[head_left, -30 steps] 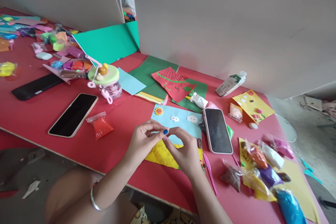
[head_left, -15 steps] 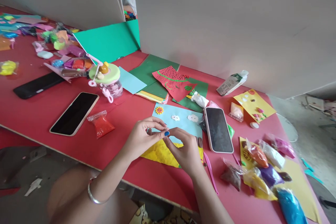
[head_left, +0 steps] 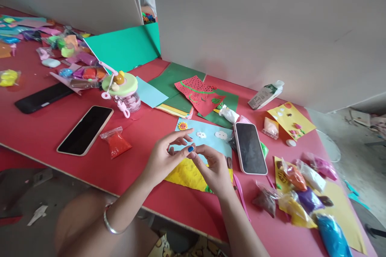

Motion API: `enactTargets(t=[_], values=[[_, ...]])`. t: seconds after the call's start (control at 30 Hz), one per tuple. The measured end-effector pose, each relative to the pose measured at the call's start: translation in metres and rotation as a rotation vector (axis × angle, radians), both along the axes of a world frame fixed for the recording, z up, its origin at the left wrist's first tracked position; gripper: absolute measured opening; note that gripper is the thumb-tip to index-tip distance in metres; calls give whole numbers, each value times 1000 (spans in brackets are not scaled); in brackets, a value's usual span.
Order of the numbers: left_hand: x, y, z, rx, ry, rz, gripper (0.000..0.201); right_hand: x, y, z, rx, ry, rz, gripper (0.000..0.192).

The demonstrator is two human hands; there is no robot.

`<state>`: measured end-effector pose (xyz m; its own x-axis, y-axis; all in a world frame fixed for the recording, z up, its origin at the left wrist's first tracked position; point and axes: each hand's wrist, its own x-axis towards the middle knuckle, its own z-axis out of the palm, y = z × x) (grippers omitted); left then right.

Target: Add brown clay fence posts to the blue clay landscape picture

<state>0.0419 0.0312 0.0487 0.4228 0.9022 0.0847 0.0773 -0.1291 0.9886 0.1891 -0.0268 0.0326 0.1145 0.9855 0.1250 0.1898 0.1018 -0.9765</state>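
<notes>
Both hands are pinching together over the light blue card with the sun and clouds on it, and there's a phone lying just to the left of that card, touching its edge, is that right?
Not quite. The head view shows the phone at the card's right edge, not its left. The rest holds: the left hand and right hand meet over the light blue card.

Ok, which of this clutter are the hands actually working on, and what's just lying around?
In hand:
left hand and right hand, fingertips meeting over the light blue card
yellow clay patch on that card

Lying about:
phone beside the card
red clay bag
second phone
pink jar
clay bags on the right
</notes>
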Motion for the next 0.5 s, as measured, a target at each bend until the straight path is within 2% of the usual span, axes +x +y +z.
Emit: enactTargets(t=[0.23,0.4,0.5], values=[[-2,1,8,132,110,38,12,0,-1,9,48,-170,2,15],[-2,2,7,118,113,49,11,-2,0,10,79,-234,-26,15],[-5,4,6,67,72,25,18,-2,0,10,79,-259,-34,16]])
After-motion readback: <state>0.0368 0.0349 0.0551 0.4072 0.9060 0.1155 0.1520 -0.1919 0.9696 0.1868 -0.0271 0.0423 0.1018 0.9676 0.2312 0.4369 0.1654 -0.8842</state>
